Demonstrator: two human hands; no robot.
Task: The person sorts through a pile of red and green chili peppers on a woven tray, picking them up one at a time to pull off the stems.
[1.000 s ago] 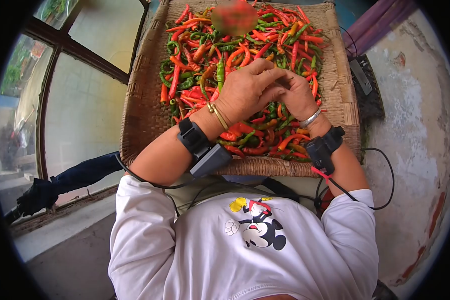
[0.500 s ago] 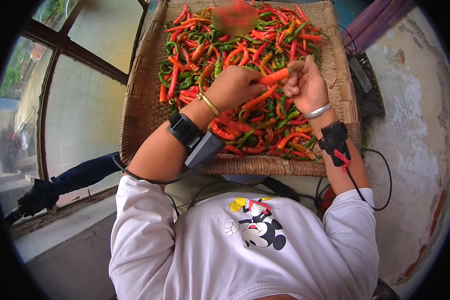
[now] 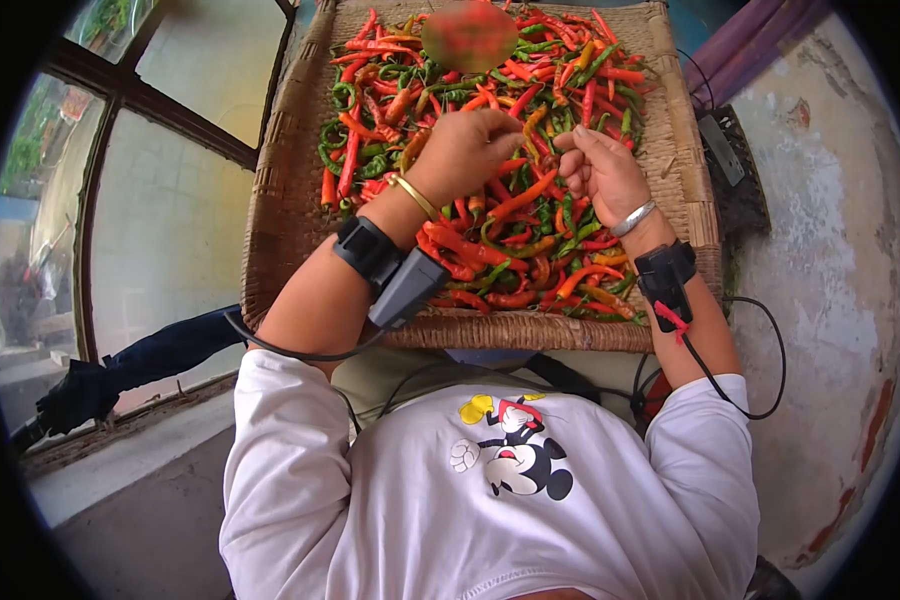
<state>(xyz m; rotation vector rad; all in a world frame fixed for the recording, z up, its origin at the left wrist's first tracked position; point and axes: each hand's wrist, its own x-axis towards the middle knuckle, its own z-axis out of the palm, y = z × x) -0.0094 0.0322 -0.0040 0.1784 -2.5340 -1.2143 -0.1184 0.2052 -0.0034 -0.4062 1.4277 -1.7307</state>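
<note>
My left hand (image 3: 475,150), with a gold bangle at the wrist, hangs over the middle of the chili pile (image 3: 530,225). Its fingers are bent down and drawn together, their tips partly hidden. Just below those fingertips shows a red chili pepper (image 3: 511,166). My right hand (image 3: 605,172), with a silver bangle, is a short gap away to the right. Its fingers are curled, thumb and forefinger pinched together; I cannot make out what is in the pinch. Around both hands lie red, orange and green chilies, many of them wrinkled.
The chilies lie on a shallow woven tray (image 3: 480,330) with a raised rim. A window (image 3: 165,215) and a dark folded umbrella (image 3: 160,355) are at the left. A peeling wall (image 3: 820,200) stands at the right. Black cables (image 3: 770,350) run from the wrist devices.
The orange-red chili that was between my two hands is gone from between them. My left hand has risen slightly, and my right hand has turned and lowered a little.
</note>
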